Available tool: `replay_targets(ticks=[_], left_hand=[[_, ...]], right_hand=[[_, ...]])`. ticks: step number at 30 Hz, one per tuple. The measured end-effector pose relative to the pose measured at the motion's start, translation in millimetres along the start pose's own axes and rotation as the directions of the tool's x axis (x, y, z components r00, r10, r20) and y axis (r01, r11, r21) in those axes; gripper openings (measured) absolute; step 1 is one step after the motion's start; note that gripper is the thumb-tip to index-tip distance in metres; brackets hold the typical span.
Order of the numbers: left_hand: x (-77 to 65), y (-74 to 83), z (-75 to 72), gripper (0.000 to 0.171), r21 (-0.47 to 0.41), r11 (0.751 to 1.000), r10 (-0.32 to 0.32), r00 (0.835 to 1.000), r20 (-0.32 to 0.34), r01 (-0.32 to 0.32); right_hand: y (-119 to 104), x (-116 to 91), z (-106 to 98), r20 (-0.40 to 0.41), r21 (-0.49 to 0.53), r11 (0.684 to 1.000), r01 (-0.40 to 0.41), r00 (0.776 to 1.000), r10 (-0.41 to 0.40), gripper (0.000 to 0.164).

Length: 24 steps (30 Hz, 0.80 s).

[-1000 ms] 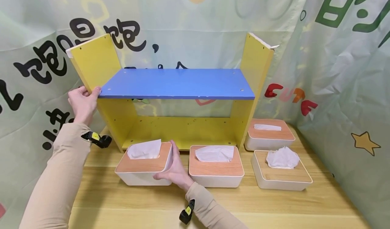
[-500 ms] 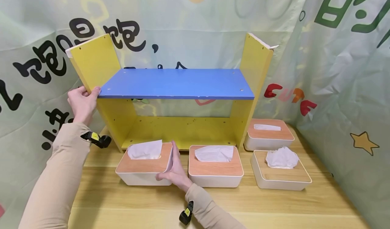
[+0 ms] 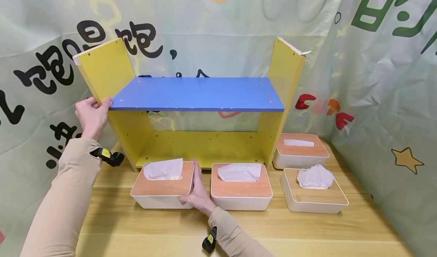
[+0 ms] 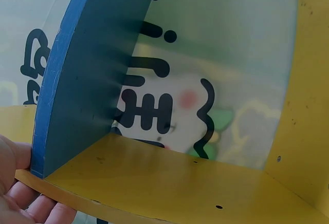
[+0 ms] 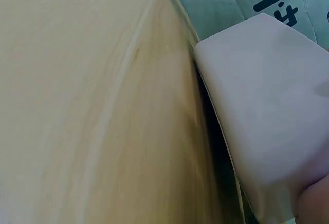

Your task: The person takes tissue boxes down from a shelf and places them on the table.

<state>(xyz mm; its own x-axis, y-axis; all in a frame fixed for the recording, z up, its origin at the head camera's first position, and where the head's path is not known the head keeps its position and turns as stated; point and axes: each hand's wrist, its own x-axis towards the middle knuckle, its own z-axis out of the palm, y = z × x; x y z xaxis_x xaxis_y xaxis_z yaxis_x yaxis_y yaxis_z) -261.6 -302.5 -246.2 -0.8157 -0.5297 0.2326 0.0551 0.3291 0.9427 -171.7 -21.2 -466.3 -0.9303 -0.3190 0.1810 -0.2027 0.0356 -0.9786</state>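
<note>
My left hand (image 3: 93,114) grips the front edge of the yellow left side panel (image 3: 106,69) of a small shelf unit, its thumb against the end of the blue shelf board (image 3: 198,93). In the left wrist view the fingers (image 4: 38,206) wrap behind that panel's edge. At the unit's front left stands a white tissue box (image 3: 160,201) with a wood-look lid and a tissue sticking out. My right hand (image 3: 198,196) holds its right end, thumb at the front corner and fingers along the side. The right wrist view shows the box's pale front wall (image 5: 267,100) close to the tabletop.
A second tissue box (image 3: 241,203) stands just right of my right hand. Two more, a front one (image 3: 317,207) and a back one (image 3: 300,161), sit right of the unit on the wooden table (image 3: 153,238). A printed fabric backdrop (image 3: 218,52) encloses the back and sides.
The held tissue box has shifted slightly right and toward me. My right thumb has slid right along its front, toward the corner. My left hand has stayed on the panel.
</note>
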Motion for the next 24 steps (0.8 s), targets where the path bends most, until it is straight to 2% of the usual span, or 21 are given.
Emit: replay_targets(ticks=[14, 24], left_hand=[[-0.5, 1.7, 0.2, 0.046, -0.055, 0.998, -0.015, 1.000, 0.005, 0.015], [0.4, 1.1, 0.6, 0.048, -0.020, 1.000, -0.007, 1.000, 0.007, 0.007]], right_hand=[[9.9, -0.5, -2.8, 0.013, 0.055, 0.998, -0.009, 1.000, 0.008, 0.130], [13.3, -1.8, -3.6, 0.018, 0.032, 0.999, -0.007, 1.000, 0.006, 0.129]])
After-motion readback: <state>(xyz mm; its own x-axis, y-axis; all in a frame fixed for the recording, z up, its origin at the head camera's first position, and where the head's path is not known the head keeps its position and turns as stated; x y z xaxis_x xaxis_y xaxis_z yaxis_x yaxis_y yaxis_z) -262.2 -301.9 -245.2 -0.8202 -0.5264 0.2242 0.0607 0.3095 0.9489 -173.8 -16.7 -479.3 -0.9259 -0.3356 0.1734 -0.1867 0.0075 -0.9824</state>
